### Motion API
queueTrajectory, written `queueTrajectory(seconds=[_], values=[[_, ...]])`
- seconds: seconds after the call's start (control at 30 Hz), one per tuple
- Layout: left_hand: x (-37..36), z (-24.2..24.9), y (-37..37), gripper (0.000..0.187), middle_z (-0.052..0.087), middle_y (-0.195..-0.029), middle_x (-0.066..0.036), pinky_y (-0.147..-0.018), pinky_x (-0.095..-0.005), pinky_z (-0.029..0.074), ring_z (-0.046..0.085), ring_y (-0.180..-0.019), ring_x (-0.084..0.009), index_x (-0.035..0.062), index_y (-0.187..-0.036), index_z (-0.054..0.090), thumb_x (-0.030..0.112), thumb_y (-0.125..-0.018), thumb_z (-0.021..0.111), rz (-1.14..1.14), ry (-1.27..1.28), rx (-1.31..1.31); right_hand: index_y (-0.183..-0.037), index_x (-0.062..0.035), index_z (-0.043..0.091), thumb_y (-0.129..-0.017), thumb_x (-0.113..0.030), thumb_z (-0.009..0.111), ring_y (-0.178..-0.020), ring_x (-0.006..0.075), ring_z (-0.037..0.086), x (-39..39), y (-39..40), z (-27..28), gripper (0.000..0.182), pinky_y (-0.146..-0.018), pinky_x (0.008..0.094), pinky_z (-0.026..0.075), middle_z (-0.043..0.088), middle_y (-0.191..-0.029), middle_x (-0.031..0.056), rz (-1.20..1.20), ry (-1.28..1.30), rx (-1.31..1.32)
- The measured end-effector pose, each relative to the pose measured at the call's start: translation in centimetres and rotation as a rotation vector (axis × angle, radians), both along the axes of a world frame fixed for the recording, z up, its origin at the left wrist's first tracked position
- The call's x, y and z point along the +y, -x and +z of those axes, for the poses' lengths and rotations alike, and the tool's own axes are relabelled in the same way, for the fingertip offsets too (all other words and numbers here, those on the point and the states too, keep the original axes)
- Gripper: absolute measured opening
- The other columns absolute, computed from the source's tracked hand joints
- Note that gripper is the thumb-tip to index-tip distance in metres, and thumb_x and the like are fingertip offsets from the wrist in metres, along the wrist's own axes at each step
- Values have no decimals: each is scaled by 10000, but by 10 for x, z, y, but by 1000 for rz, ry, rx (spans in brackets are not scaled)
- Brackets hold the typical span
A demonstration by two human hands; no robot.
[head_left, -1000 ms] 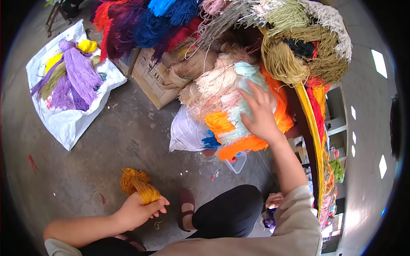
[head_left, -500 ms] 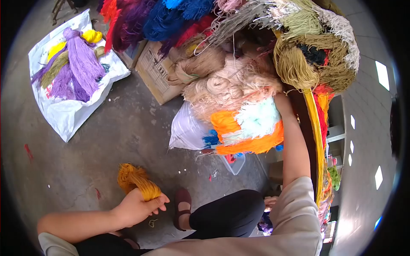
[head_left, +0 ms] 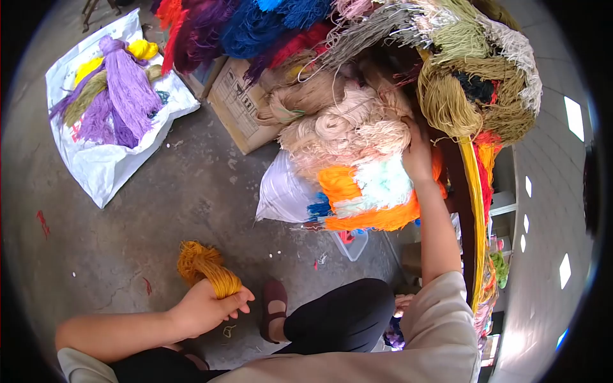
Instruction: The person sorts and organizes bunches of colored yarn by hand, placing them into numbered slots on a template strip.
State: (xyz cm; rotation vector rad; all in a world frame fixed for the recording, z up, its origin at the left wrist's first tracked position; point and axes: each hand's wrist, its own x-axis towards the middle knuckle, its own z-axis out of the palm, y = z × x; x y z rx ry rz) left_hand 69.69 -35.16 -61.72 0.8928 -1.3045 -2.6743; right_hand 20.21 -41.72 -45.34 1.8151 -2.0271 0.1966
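My left hand (head_left: 207, 309) is closed round a hank of mustard-yellow yarn (head_left: 207, 265), which hangs over the floor at the lower left. My right hand (head_left: 418, 153) reaches into the yarn pile, against the right side of the pale beige yarn (head_left: 348, 131); its fingers are largely hidden there. Just below that hand lie a pale mint hank (head_left: 383, 182) and orange yarn (head_left: 338, 184). Olive-tan yarn (head_left: 447, 105) hangs close by on the upper right.
A white plastic sack (head_left: 105, 169) on the floor bears purple and yellow hanks. A cardboard box (head_left: 236, 105) and a white bag (head_left: 284, 188) stand beside the pile. Blue yarn (head_left: 252, 32) lies at the top, and a clear plastic tub (head_left: 354, 246) sits below the pile.
My right hand has shifted slightly left and up along the pile, pressing the beige yarn leftward and uncovering some orange yarn behind the wrist. My left hand keeps the mustard hank in place.
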Motion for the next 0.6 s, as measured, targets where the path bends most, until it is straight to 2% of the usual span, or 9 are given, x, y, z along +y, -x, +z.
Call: queueTrajectory(seconds=[0.03,0.07,0.17,0.23,0.3,0.33,0.43,0.53,0.6], values=[[0,-1,-1,208,645,-833,-30,-663,-238,481,567,-727,-88,2,-1016,631,181,-969,536,15,-8,12,-1362,-189,429,-799,-40,538,-1202,474,431,4,-12,-3,592,-928,539,421,471,-1341,177,37,42,221],[-1,-3,-3,206,645,-833,-30,-663,-239,481,568,-730,-88,3,-1016,632,179,-968,537,30,-15,25,-1361,-219,439,-738,-24,587,-1242,438,403,8,-48,-5,669,-917,587,395,429,-1378,108,-187,4,385],[-2,-9,-4,206,647,-834,-24,-658,-239,480,566,-725,-81,10,-1017,634,185,-967,536,27,2,43,-1179,-157,580,-722,-8,596,-1165,254,483,7,-87,-17,481,-981,490,313,501,-1299,58,292,31,540],[-3,-9,-2,210,649,-836,-23,-651,-239,479,567,-724,-78,14,-1019,635,191,-967,535,4,8,18,-1077,-131,606,-757,-73,626,-1067,235,549,-4,-111,-26,326,-952,436,352,590,-1163,45,600,-242,388],[-4,-10,0,213,650,-839,-22,-643,-238,479,567,-722,-76,18,-1020,636,197,-967,533,-22,11,-6,-1088,-123,602,-793,-112,626,-1015,245,562,-11,-127,-49,296,-941,426,368,612,-1080,57,471,-443,240],[-4,-10,1,215,652,-839,-19,-636,-236,478,565,-718,-75,23,-1021,637,203,-967,532,-19,13,10,-969,-96,621,-779,-158,637,-990,227,546,-16,-126,-67,201,-980,465,348,612,-963,29,390,-334,303],[-6,-9,1,216,654,-838,-13,-618,-232,474,563,-711,-73,30,-1024,639,210,-966,533,-20,5,22,-924,-115,653,-792,-225,657,-1020,232,525,-4,-124,-62,172,-996,494,308,604,-927,32,324,-474,507],[-5,-15,1,214,654,-835,-9,-597,-229,468,561,-707,-72,37,-1028,642,211,-965,535,-32,-6,23,-756,-117,662,-734,-259,695,-1052,216,507,23,-122,-38,148,-1063,511,242,589,-914,16,358,-606,409],[-6,-19,3,213,653,-835,-7,-587,-228,464,560,-707,-71,40,-1030,643,212,-965,536,-42,-4,33,-812,-126,691,-709,-250,709,-1115,210,501,47,-115,-21,162,-1084,514,215,589,-971,10,345,-544,391]])
